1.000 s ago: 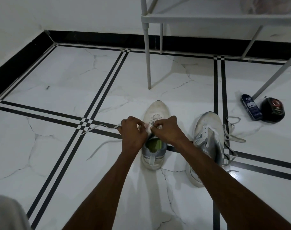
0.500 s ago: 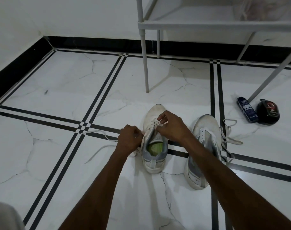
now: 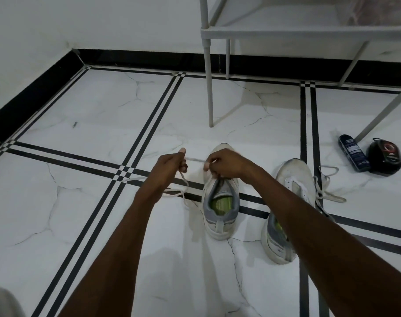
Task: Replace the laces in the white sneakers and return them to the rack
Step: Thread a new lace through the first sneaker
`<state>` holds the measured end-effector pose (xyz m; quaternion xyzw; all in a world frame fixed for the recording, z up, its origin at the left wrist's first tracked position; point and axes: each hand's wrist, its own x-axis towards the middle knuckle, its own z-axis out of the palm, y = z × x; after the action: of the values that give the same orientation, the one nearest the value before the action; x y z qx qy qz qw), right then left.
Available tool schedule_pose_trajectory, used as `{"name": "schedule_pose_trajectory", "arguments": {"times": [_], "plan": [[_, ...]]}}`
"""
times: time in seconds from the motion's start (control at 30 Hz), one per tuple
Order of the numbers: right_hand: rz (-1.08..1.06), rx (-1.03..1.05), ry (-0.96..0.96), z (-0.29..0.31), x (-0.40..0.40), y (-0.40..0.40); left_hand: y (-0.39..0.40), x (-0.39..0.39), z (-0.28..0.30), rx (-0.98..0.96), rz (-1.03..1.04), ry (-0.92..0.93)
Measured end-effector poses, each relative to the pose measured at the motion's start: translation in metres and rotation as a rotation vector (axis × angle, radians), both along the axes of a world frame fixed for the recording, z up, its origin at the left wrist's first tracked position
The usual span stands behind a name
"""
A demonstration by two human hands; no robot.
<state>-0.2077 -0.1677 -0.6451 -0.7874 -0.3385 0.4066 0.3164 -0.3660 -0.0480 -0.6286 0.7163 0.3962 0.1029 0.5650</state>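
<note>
Sneaker [image 3: 220, 202] stands upright mid-floor, toe pointing toward the far wall, heel toward the camera, green insole visible inside. Left hand [image 3: 172, 164] is raised just left of the toe, fingers curled and thumb pinching the lace [image 3: 195, 159]; a short blurred stretch of lace runs taut across to the right hand [image 3: 227, 164]. Right hand sits over the tongue area, fingers curled, pinching the lace at the eyelets; exact eyelet can't be told, hand covers it. More lace drops from the left hand in a loose loop and trails left across the black stripes of the floor [image 3: 80, 202].

Second sneaker [image 3: 286, 207] lies just right of the first, partly hidden by the right forearm, toe also away from the camera, looks tilted onto its side. Its loose lace [image 3: 325, 186] is heaped on the floor at its right side, touching it.

Rack [image 3: 286, 34] stands at the far edge of the floor near the black skirting, white frame, lowest shelf visible, one leg coming down behind the first sneaker's toe, well apart from it. Something pale sits on the shelf at top right, cut off by the frame edge, can't identify.

Dark blue can [image 3: 352, 154] lies on its side toward the right edge of the floor, beside a slanted rack leg. Black round container [image 3: 386, 155] sits just beside it on the right, touching or nearly so.
</note>
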Motion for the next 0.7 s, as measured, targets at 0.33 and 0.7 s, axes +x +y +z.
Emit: {"name": "schedule_pose_trajectory", "arguments": {"times": [0.33,0.7], "plan": [[0.118,0.138,0.006,0.008,-0.013,0.004,-0.009,0.010,-0.002,0.253,-0.179,0.064],[0.171,0.117,-0.050,0.016,-0.010,0.004,-0.005,0.006,-0.001,0.273,-0.180,0.083]]}}
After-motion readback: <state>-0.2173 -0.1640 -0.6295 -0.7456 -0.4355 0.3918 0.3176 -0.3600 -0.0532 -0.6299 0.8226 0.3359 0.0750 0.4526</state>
